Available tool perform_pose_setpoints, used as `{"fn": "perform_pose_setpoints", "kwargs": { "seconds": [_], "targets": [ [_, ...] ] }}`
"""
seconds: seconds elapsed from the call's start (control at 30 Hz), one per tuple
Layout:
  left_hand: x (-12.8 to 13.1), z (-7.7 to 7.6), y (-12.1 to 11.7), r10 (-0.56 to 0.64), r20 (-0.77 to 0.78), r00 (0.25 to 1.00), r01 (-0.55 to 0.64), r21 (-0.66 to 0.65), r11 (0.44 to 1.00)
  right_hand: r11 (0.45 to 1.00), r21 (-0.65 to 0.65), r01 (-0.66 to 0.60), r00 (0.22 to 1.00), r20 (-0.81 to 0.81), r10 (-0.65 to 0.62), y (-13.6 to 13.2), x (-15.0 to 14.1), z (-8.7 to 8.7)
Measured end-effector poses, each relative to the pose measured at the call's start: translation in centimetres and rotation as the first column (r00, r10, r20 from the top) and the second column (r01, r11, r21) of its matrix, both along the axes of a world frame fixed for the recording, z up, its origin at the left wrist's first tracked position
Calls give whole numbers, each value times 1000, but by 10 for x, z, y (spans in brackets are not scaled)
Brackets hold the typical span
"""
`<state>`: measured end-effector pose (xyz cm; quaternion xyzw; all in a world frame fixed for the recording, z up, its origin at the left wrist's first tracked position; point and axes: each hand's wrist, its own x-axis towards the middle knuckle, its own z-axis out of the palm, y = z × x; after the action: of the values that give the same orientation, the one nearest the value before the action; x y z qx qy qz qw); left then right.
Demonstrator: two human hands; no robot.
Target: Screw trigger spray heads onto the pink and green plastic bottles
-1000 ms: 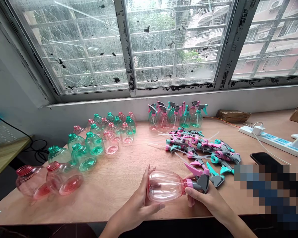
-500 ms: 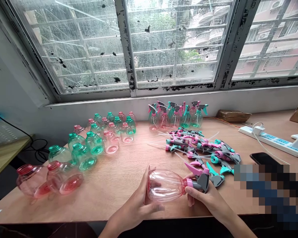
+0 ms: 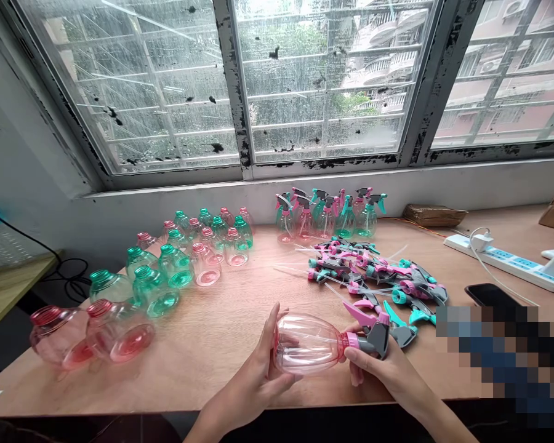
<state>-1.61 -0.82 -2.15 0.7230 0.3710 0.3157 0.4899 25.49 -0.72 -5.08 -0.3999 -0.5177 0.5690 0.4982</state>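
Observation:
A clear pink spray bottle (image 3: 308,346) lies on its side in the air near the table's front edge. My left hand (image 3: 261,373) is wrapped round its base end, with some fingers behind the bottle showing through the plastic. Attached at the bottle's neck is a pink and grey spray head (image 3: 373,335). My right hand (image 3: 384,367) grips the pink collar, its thumb on the near side and other fingers partly hidden behind. Just beyond my right hand lies a heap of loose pink, teal and grey spray heads (image 3: 367,267) with thin tubes.
Several open pink and green bottles (image 3: 161,289) stand on the left of the wooden table (image 3: 189,375). Bottles with spray heads (image 3: 327,215) stand by the wall. On the right are a power strip (image 3: 512,261), a phone (image 3: 493,295) and a brown package (image 3: 434,215).
My left hand's fingers have shifted slightly, with the thumb now closer against the bottle's underside. The bottle and my right hand are nearly where they were.

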Motion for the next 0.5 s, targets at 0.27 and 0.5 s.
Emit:
{"fn": "perform_pose_setpoints", "kwargs": {
  "seconds": [0.27, 0.5],
  "targets": [
    [2, 0, 1, 27, 1, 1000, -27, -46, 999, 1000, 9, 0, 1000, 11, 0, 0, 0, 1],
    [3, 1, 0, 29, 46, 999, -26, -70, 997, 1000, -1, -14, 999, -35, 14, 0, -1, 0]
  ]
}}
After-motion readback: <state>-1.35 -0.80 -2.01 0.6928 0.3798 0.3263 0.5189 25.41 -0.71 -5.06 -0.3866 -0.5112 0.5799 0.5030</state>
